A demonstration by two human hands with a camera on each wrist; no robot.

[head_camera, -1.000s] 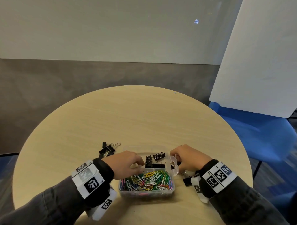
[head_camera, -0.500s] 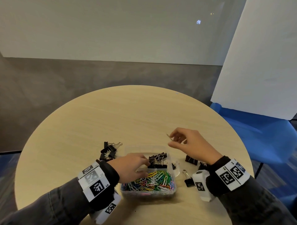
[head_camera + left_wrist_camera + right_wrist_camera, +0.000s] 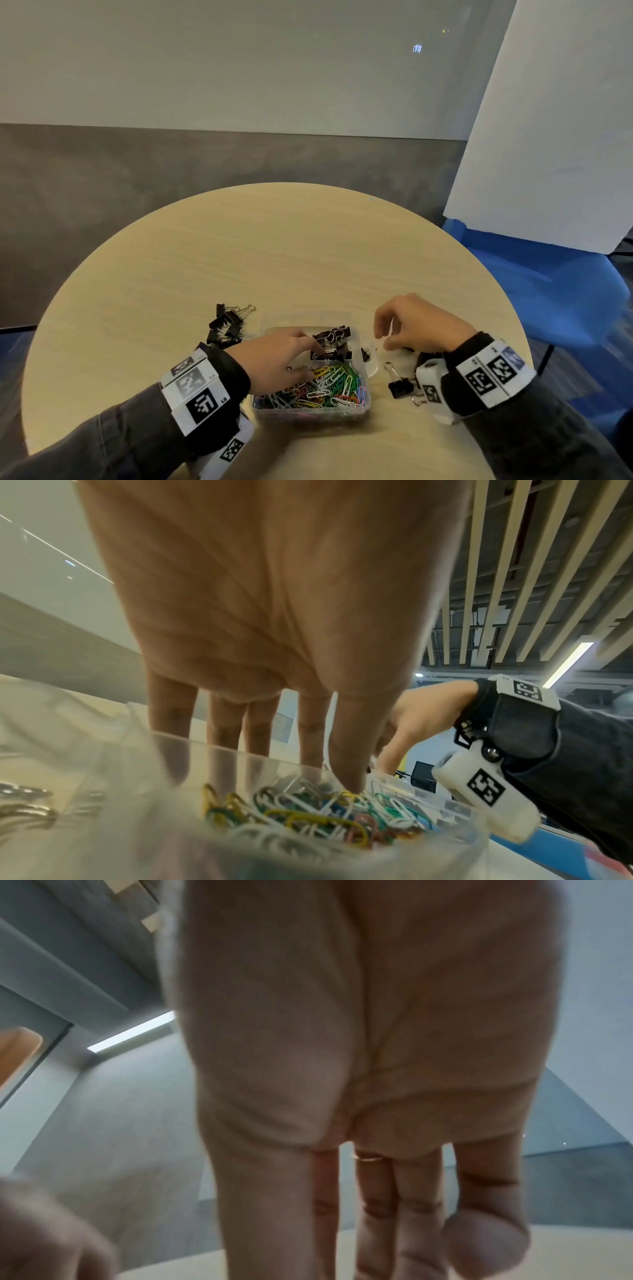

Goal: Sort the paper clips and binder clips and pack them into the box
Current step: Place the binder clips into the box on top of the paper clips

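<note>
The left hand (image 3: 274, 359) rests straight fingers in the clear box (image 3: 366, 402), thumb on the paper clips (image 3: 329, 385). The right hand (image 3: 418, 322), lower right of the head view, curls as if pinching; what it holds I cannot tell. Its sleeve could sweep the loose binder clip (image 3: 399, 387) off the table (image 3: 274, 240).

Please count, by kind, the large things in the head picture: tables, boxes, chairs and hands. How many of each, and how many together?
round table: 1
clear plastic box: 1
blue chair: 1
hands: 2 (left hand, right hand)
Total: 5

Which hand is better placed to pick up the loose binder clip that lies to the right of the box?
Probably the right hand: it hovers just beyond that binder clip, while the left hand is over the box, fingertips in the paper clips.
</note>
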